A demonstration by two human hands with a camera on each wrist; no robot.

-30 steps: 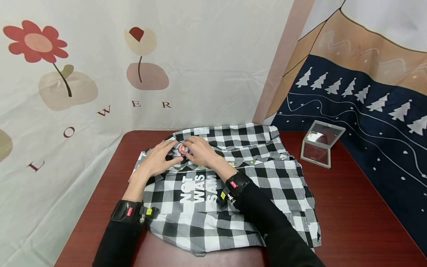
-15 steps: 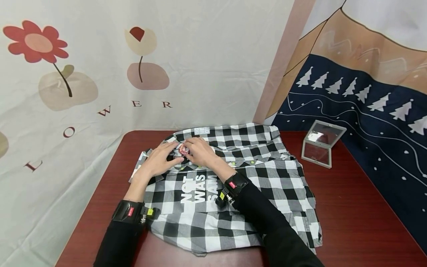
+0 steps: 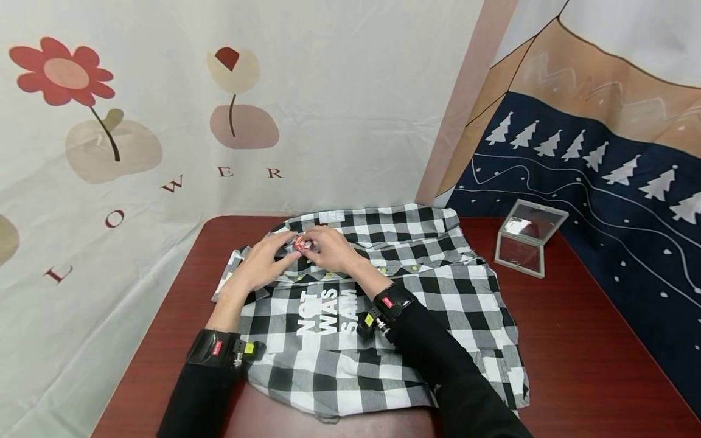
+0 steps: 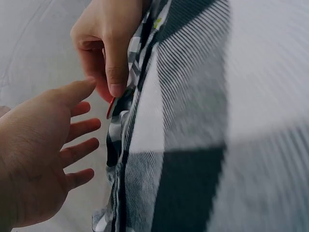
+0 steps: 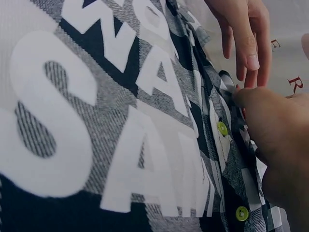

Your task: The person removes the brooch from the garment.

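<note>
Badge [image 3: 301, 244] sits near the collar of our checked shirt [image 3: 383, 328], pinched in our right hand [image 3: 331, 250] while our flat, spread left hand [image 3: 263, 263] should steady the cloth beside it.

The person is wearing long black sleeves [image 3: 438, 359]. Each wrist is carrying a black strap [image 3: 210, 348] bearing a small red tag, with a black camera module [image 3: 366, 325] showing a yellow-green sticker.
</note>
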